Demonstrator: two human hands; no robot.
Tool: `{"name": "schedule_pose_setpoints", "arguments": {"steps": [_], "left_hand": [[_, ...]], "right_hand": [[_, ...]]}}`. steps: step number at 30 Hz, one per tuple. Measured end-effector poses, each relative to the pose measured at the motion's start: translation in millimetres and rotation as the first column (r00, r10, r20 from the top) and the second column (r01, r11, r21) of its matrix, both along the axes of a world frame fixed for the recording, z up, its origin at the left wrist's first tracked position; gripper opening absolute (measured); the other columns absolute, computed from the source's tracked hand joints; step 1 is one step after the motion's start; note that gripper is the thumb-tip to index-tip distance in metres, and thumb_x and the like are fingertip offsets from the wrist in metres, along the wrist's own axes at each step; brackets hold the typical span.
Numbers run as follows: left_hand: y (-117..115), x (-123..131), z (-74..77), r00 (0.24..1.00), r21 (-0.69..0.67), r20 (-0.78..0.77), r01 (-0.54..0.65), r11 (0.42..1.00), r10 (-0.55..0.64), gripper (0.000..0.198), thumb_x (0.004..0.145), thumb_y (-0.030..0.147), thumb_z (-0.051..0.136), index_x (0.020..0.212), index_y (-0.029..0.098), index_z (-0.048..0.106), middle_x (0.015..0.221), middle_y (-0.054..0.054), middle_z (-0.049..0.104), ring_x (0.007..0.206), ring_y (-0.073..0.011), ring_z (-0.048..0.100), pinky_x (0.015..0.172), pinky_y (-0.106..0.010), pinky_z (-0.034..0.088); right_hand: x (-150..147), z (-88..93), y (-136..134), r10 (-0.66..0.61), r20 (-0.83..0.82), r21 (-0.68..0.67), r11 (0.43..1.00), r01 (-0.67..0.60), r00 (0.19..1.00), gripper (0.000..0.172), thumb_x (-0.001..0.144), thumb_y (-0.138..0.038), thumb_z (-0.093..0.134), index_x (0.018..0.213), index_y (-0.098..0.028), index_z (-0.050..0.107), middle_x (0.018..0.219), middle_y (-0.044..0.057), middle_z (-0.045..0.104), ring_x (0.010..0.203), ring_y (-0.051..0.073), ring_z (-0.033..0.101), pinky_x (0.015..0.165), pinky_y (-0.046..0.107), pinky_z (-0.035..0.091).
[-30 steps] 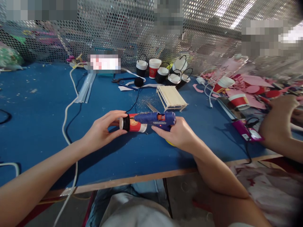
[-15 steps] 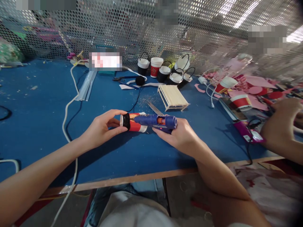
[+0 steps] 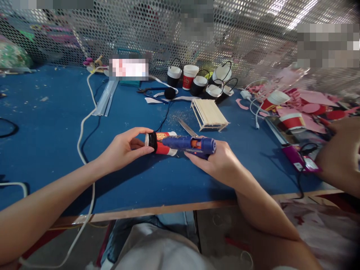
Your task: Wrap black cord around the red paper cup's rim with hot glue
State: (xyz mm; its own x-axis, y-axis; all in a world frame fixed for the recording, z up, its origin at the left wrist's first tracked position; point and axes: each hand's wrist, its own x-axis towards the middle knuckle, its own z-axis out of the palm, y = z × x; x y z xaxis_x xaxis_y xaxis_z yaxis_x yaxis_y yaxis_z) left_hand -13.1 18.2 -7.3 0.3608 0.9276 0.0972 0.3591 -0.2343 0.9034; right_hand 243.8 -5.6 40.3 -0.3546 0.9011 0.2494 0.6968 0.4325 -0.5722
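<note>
My left hand (image 3: pixel 131 147) grips a red and white paper cup (image 3: pixel 161 149) lying on its side, thumb and fingers around its left end. Black yarn (image 3: pixel 152 141) is wound in a band about that end, and a strand runs back to a black yarn ball (image 3: pixel 170 93). In my right hand (image 3: pixel 218 161) is a blue glue gun (image 3: pixel 182 142), its nozzle pointing left at the cup, just right of the yarn band. Whether the tip touches the cup I cannot tell. Partly hidden behind the glue gun lies a pair of scissors (image 3: pixel 188 128).
Several yarn-covered cups with handles (image 3: pixel 199 86) stand at the back beside a small stick rack (image 3: pixel 210 113). Clear glue sticks (image 3: pixel 106 98) and a white cable (image 3: pixel 82 138) lie left. At right are pink scraps (image 3: pixel 306 95), a purple box (image 3: pixel 299 159) and another person's arm (image 3: pixel 337 157).
The glue gun's nozzle has drawn slightly right, away from the yarn band. The whole view has shifted a little. Both hands keep their holds.
</note>
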Motion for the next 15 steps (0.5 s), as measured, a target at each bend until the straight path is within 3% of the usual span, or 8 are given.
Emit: {"name": "schedule_pose_setpoints", "arguments": {"steps": [7, 12, 15], "left_hand": [[0, -2, 1.2, 1.000, -0.063, -0.009, 0.000, 0.998, 0.000, 0.051, 0.077, 0.042, 0.067, 0.119, 0.020, 0.051, 0.092, -0.004, 0.069, 0.077, -0.0182, 0.068, 0.065, -0.025, 0.053], [1, -3, -1.0, 1.000, -0.068, 0.016, -0.004, 0.998, 0.005, 0.050, 0.076, 0.041, 0.068, 0.119, 0.021, 0.051, 0.093, -0.004, 0.068, 0.074, -0.0175, 0.066, 0.063, -0.025, 0.050], [0, -2, -1.2, 1.000, -0.067, -0.005, -0.016, 0.998, 0.016, 0.050, 0.076, 0.041, 0.067, 0.120, 0.021, 0.051, 0.087, -0.004, 0.068, 0.071, -0.0175, 0.065, 0.063, -0.026, 0.049]], "right_hand": [[1, -0.5, 1, 0.008, -0.010, -0.011, 1.000, -0.009, 1.000, 0.014, 0.075, -0.027, 0.063, 0.067, -0.018, 0.057, 0.062, -0.001, 0.060, 0.055, 0.011, 0.052, 0.052, 0.022, 0.041], [4, -8.0, 4, -0.063, -0.016, -0.081, 0.995, 0.061, 0.998, 0.020, 0.077, -0.036, 0.061, 0.076, -0.016, 0.065, 0.063, 0.000, 0.064, 0.053, 0.013, 0.054, 0.049, 0.023, 0.043], [6, -11.4, 5, -0.124, -0.014, -0.086, 0.989, 0.123, 0.992, 0.024, 0.074, -0.041, 0.063, 0.070, -0.017, 0.064, 0.060, 0.001, 0.063, 0.053, 0.015, 0.056, 0.047, 0.024, 0.044]]}}
